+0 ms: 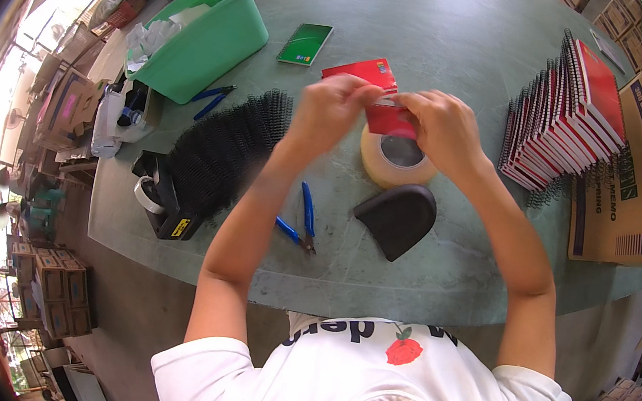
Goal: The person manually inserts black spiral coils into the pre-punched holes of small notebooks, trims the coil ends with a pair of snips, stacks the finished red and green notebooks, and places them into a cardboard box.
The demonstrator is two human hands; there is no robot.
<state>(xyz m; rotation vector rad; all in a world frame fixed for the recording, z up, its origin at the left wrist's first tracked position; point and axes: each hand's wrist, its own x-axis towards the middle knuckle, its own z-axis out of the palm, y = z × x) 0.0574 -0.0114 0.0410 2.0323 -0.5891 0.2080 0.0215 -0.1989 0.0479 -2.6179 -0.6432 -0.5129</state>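
My right hand [442, 123] grips a small red notebook [389, 121] by its right side, above a wide roll of clear tape [373, 159]. Against the notebook's upper left edge, my left hand [333, 108] is closed in a pinch. It is slightly blurred, and what its fingertips hold is hidden. Just beyond the hands lies another red notebook [367, 69], partly covered by the fingers. Nearer me are a black rounded pad [398, 219] and blue-handled cutters [306, 226]. Black wire binding coils [224, 150] spread out left of my left forearm.
A green spiral notebook [305, 44] lies farther back. At the left stand a green bin [220, 46] with crumpled paper, another blue-handled tool [212, 101] and a black tape dispenser [163, 198]. Stacked red spiral notebooks [567, 126] and a cardboard box [631, 188] occupy the right.
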